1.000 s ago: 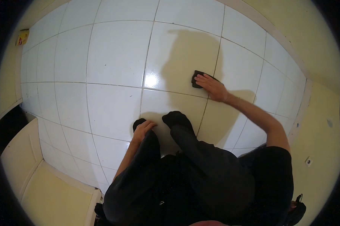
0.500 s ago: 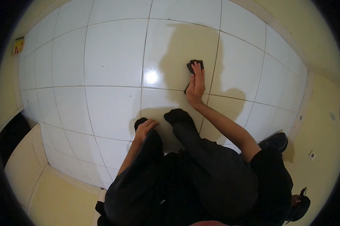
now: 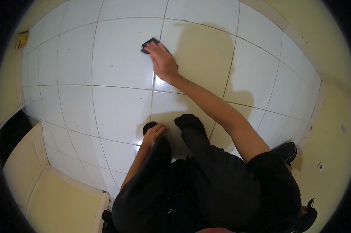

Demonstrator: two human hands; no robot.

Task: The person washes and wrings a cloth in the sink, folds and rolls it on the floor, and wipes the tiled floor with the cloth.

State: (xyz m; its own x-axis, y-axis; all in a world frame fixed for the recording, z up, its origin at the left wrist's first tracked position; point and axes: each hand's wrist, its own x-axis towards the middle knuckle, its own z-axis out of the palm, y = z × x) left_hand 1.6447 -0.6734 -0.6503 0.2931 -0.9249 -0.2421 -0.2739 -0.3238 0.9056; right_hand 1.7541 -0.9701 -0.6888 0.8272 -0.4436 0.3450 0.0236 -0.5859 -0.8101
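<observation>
Across the tiled floor reaches my right hand (image 3: 164, 65), its palm and fingers pressed down on a black cloth (image 3: 151, 41). Part of the cloth shows past the fingertips and along the hand's edge; the rest is hidden under the hand. My left hand (image 3: 153, 134) rests on my left knee, holding nothing, with its fingers laid loosely over the dark trouser leg. It is just beside the dark toe of my left foot (image 3: 149, 126). My right foot (image 3: 188, 121), also dark, is flat on the tiles.
White floor tiles (image 3: 123, 52) carry small dark specks and my shadow. A yellow box (image 3: 22, 40) stands by the left wall. A pale panel (image 3: 26, 149) is at the lower left, near a dark opening. A black shoe (image 3: 287, 152) lies by the right wall.
My right hand has swept left and farther away over the floor, taking the black cloth along. My left hand stays on the knee. The view has shifted slightly.
</observation>
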